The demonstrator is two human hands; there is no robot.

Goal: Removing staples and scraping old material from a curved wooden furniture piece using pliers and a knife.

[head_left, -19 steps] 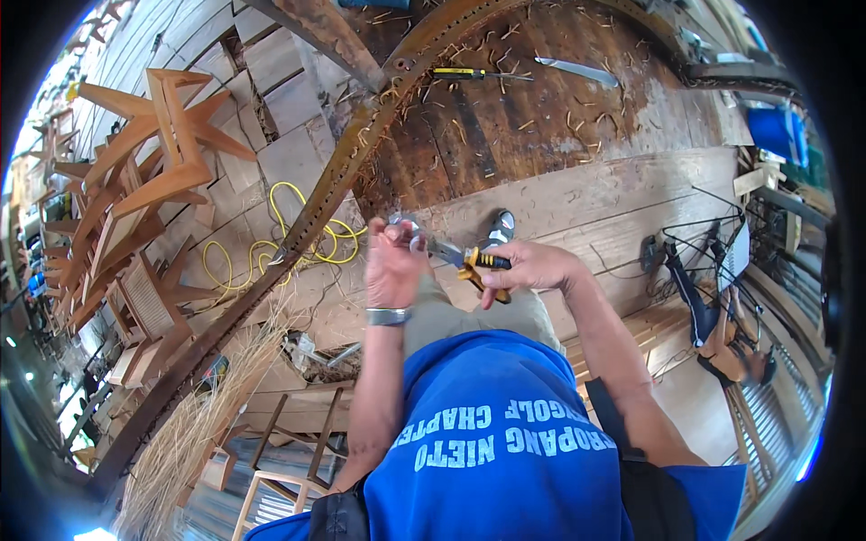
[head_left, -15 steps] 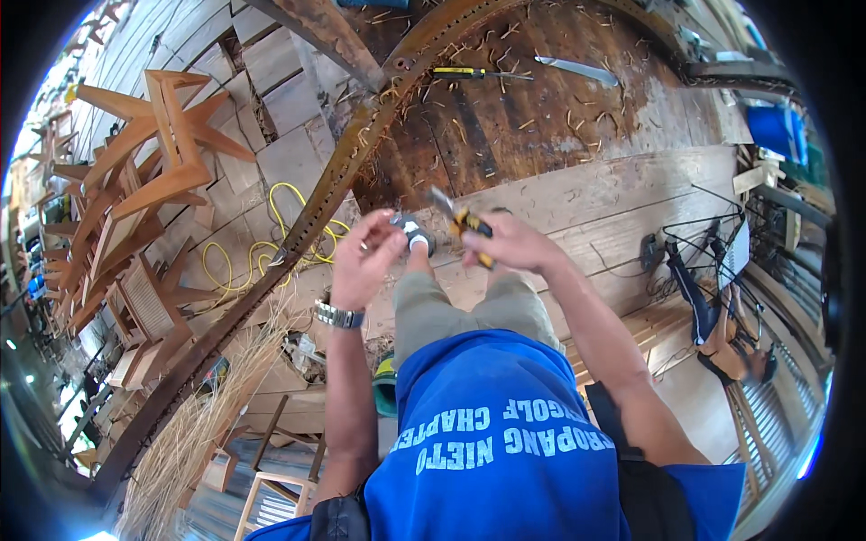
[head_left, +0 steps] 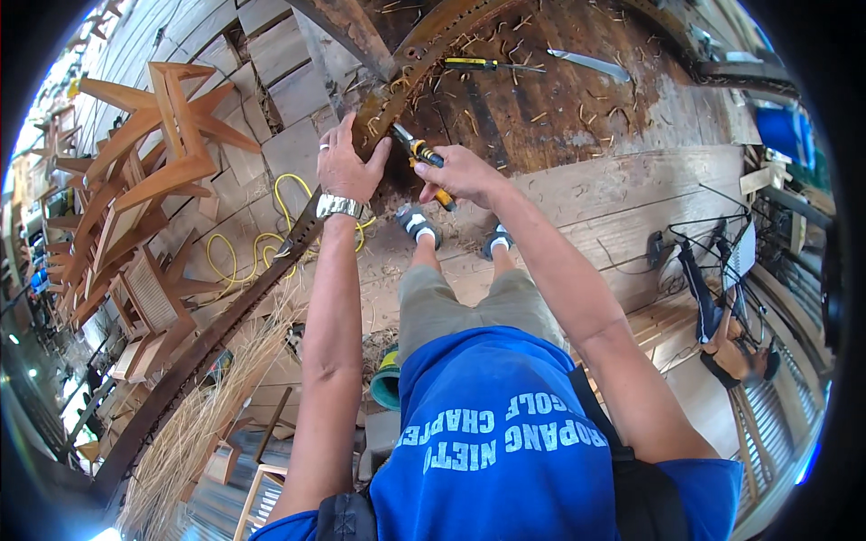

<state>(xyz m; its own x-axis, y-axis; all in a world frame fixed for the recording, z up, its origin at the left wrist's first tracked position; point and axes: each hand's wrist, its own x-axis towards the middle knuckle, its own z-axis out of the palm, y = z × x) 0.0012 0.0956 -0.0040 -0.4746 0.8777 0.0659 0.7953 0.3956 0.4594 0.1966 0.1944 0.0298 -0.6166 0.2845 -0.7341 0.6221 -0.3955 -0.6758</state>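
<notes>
A curved brown wooden rail (head_left: 221,323) with a row of small holes arcs across the scene. My left hand (head_left: 350,171), with a ring and a metal-band watch, lies on it, fingers stretched out and thumb apart, holding nothing. Closed in my right hand (head_left: 466,176) are pliers (head_left: 418,147) with yellow-and-black handles. Their metal jaws point up-left, close to the rail's edge near my left thumb; whether they touch it I cannot tell. Beyond lie a yellow-and-black screwdriver (head_left: 471,64) and a long silver blade (head_left: 588,65) on the stained wooden surface, among scattered cane scraps.
Stacked wooden chair frames (head_left: 180,167) stand at the left. A yellow cord (head_left: 236,270) coils on the floor beside a bundle of pale strands (head_left: 194,415). Near my legs is a green bucket (head_left: 386,383). Another person (head_left: 735,352) is at the far right, by a blue container (head_left: 783,135).
Both hands have moved forward, away from my body. My left hand has come down onto the rail, and the pliers in my right hand have moved left to the rail's edge.
</notes>
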